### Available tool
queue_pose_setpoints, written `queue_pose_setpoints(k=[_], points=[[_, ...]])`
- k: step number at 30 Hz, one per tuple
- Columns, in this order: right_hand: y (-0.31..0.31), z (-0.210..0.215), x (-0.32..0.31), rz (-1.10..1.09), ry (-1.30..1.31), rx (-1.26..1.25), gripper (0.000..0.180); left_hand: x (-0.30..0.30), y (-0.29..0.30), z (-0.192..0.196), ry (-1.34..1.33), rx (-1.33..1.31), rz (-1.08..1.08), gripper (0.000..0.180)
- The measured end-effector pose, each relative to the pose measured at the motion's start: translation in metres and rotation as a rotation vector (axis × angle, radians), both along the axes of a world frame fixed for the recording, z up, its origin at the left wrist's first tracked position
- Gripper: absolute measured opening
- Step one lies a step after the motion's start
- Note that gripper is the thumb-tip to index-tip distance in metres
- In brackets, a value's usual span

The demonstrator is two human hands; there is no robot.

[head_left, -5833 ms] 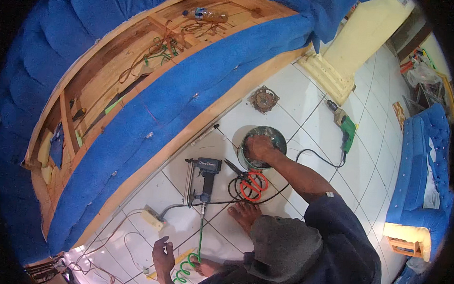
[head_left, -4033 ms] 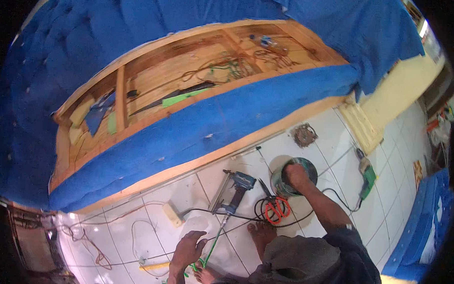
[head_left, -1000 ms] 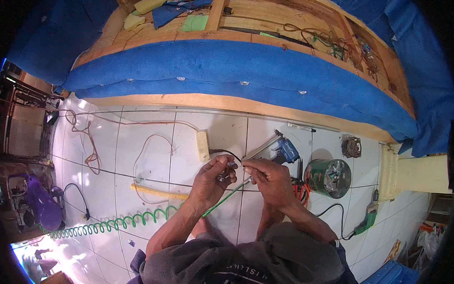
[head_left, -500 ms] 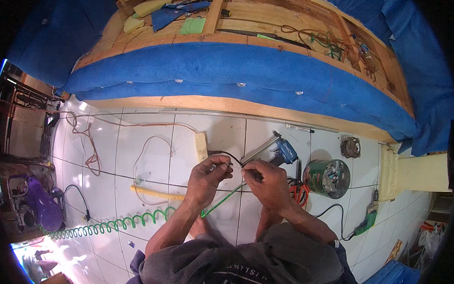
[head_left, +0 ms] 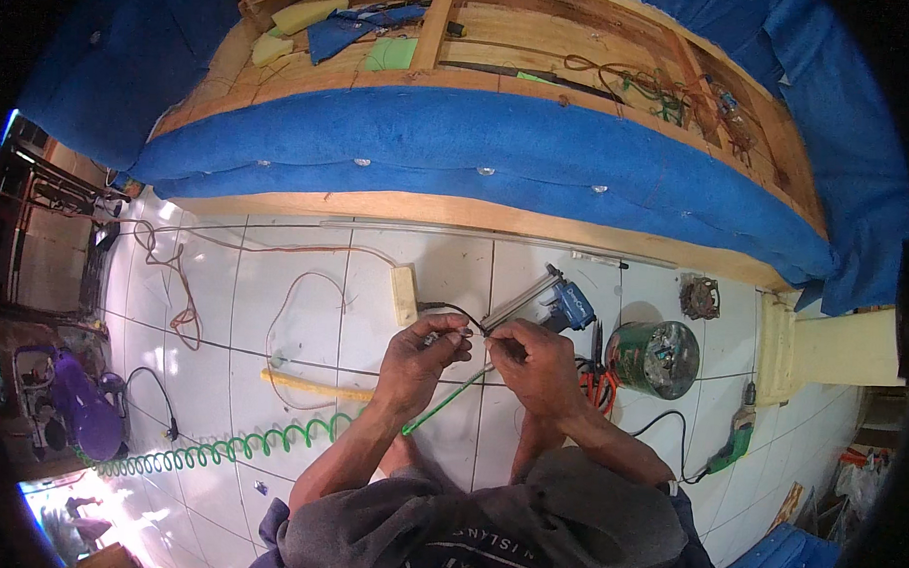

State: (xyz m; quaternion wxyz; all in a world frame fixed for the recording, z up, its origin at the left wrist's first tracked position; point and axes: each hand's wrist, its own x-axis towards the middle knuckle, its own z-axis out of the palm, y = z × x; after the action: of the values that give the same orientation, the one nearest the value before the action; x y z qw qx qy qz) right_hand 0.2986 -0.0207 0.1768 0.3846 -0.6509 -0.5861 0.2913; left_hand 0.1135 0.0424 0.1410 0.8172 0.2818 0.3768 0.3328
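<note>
Since half a second ago our hands have barely shifted, so we judge the fiddly joining work is still under way. Just left of the blue staple gun, our left hand pinches a small fitting, probably metal. Our right hand closes on the green hose end beside it.

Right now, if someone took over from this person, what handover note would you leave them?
Left hand and right hand are close together over the tiled floor, both pinching the end of the green air hose; what sits between the fingertips is too small to tell. The blue staple gun lies just beyond the right hand, apart from it. The hose's coiled part trails off to the left. Hose not joined to the gun yet.
</note>
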Motion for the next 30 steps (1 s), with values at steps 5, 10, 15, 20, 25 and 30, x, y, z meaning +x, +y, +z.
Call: queue_pose_setpoints(k=[5,10,15,20,25,30], points=[[-0.0009,-0.0014,0.0008,-0.029,-0.013,0.011,0.01,-0.0003,0.0005,0.0003,0.01,-0.018,0.012,0.022],[-0.0011,-0.0034,0.0017,-0.014,-0.035,0.046,0.01,0.001,0.0004,0.0004,-0.01,-0.021,0.021,0.022],[-0.0017,-0.0042,0.0016,-0.015,-0.058,0.04,0.009,0.0005,-0.0002,-0.0003,-0.009,-0.023,0.018,0.021],[-0.0021,-0.0038,0.0005,-0.037,-0.055,0.043,0.01,0.0003,0.0,-0.0021,0.011,-0.046,0.006,0.021],[-0.0019,-0.0027,-0.0003,-0.051,-0.045,0.02,0.01,0.0017,-0.0009,-0.0017,0.003,-0.034,0.012,0.021],[-0.002,-0.0026,-0.0006,-0.047,-0.047,0.036,0.009,0.0028,-0.001,0.001,0.034,-0.01,0.001,0.022]])
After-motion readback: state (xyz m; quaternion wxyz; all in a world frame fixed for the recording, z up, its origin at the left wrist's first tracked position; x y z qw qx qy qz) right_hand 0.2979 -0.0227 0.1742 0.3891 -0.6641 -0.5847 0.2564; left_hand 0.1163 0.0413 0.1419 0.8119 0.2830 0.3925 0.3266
